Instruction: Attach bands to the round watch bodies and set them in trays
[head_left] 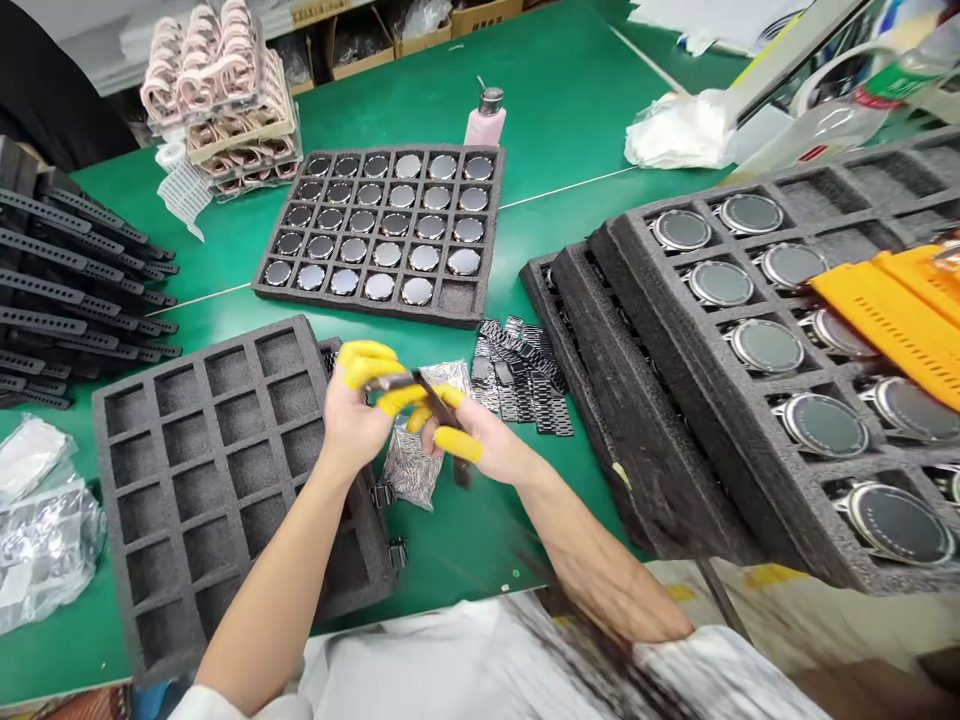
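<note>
My left hand (pixel 362 405), with yellow finger cots, is closed around a watch (pixel 391 381) seen nearly edge-on above the table. My right hand (pixel 480 432), also in yellow finger cots, grips a dark watch band (pixel 442 408) that reaches the watch and hangs down, blurred. Whether band and watch are joined I cannot tell. Below the hands lies a clear bag of small metal pins (pixel 412 470). Just right of them is a pile of black link watch bands (pixel 521 375). An empty-celled foam tray (pixel 210 425) lies under my left forearm.
A foam tray of round watch faces (pixel 480 240) lies ahead. Stacked foam trays (pixel 637 380) with watches and orange straps (pixel 900 315) rise at right. Black straps (pixel 67 285) are piled at left. Pink straps (pixel 217 85), a pink bottle (pixel 486 122) and tissue (pixel 679 130) stand farther back.
</note>
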